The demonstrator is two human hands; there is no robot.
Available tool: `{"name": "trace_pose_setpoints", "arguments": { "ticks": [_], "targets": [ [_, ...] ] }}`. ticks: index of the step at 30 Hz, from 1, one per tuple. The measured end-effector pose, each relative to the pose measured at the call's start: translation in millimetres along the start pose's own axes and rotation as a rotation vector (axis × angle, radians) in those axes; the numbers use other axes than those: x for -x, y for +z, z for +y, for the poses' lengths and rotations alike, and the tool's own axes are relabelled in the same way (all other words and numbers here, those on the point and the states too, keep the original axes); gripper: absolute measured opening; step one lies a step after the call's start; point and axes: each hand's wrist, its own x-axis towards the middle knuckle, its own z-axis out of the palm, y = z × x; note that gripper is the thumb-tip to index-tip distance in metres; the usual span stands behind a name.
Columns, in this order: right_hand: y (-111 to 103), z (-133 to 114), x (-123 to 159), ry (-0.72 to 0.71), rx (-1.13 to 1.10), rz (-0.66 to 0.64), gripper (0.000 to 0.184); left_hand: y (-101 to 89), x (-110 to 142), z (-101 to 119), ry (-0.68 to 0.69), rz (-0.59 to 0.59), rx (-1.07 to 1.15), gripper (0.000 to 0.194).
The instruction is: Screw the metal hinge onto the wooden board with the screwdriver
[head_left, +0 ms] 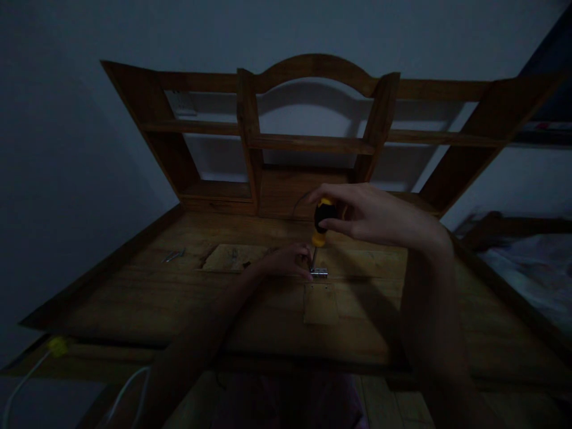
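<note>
My right hand grips the black-and-yellow handle of a screwdriver, held upright with its tip down on a small metal hinge on the wooden desk. My left hand rests on the desk just left of the hinge, its fingers pinched at the screwdriver's shaft and the hinge. What the fingers hold there is too small and dark to make out. A small square wooden piece lies right below the hinge.
A wooden hutch with shelves and an arch stands at the back of the desk. A flat light wood panel and some small metal pieces lie at left. White cables hang at lower left. A bed is at right.
</note>
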Motion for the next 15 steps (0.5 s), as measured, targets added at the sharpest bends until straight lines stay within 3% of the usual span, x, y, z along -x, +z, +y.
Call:
{"name": "trace_pose_setpoints", "arguments": {
  "ticks": [6,10,15],
  "targets": [
    [7,3,-5,0.056,0.076,0.056,0.022,-0.2,-1,0,0.042,0.000,-0.024,0.034],
    [12,4,-5,0.127,0.172,0.113,0.031,0.3,-1,-1,0.038,-0.007,-0.008,0.035],
    [4,-3,2,0.040,0.056,0.076,0.047,0.2,-1,2,0.004,-0.013,-0.009,0.033]
  ]
}}
